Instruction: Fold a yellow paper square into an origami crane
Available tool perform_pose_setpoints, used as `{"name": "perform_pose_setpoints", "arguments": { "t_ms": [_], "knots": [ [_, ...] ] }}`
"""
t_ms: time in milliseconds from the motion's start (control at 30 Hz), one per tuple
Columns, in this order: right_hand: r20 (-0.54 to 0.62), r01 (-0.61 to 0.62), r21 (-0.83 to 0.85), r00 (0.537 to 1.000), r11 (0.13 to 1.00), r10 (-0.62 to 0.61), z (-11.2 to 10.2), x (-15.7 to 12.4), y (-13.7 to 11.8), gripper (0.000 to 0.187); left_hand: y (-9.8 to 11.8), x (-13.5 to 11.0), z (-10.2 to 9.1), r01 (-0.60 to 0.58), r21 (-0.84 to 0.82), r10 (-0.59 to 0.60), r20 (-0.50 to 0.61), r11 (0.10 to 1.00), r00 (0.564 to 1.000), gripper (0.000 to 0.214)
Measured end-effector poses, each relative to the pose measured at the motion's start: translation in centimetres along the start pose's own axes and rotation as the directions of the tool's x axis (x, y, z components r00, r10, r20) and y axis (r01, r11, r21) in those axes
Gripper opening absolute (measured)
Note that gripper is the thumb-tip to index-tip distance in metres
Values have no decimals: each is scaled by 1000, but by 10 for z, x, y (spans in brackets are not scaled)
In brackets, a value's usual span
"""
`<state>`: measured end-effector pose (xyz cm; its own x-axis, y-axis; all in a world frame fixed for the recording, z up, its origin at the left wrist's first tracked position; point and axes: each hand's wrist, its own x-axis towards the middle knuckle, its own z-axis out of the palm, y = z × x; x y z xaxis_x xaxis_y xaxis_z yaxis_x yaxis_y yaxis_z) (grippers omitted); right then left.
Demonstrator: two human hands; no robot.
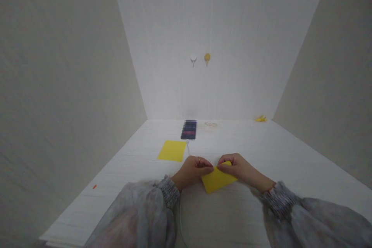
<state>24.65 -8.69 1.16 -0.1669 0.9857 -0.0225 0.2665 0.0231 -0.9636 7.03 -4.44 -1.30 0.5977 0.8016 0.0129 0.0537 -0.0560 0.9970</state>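
A yellow sheet of paper [219,181] is held between my two hands just above the white table, tilted with one corner toward me. My left hand [194,170] pinches its upper left edge between thumb and fingers; a ring shows on one finger. On the upper right edge, my right hand [240,167] pinches the same paper, thumb on top. The two thumbs are close together along the top edge. Whether the paper is folded double I cannot tell. A second, flat yellow square of paper [172,150] lies on the table beyond my left hand.
Past the flat square lies a phone [189,129], its screen blurred, with a white cable [188,148] running toward me. A folded yellow paper piece [260,118] sits at the back right corner. Two hooks [207,57] hang on the back wall. An orange mark [94,186] is at left.
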Motion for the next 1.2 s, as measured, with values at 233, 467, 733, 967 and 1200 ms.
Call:
{"name": "perform_pose_setpoints", "arguments": {
  "t_ms": [233,467,733,967,1200],
  "knots": [
    [-102,145,348,988,926,-116,12,-1,-9,39,18,0,2,-109,-216,31,-334,970,942,23],
    [-221,129,188,971,974,-86,34,3,-1,26,20,-2,5,-76,-266,4,-263,961,965,23],
    [-172,289,184,951,940,-258,30,-3,3,26,20,-3,5,-33,-286,-26,-201,958,979,20],
    [-131,425,7,898,905,-420,26,-6,5,27,21,-5,6,-9,-365,-57,-171,931,984,19],
    [-148,466,-331,833,820,-533,17,-7,4,34,28,-10,8,55,-344,-73,-39,937,997,38]
  ]
}}
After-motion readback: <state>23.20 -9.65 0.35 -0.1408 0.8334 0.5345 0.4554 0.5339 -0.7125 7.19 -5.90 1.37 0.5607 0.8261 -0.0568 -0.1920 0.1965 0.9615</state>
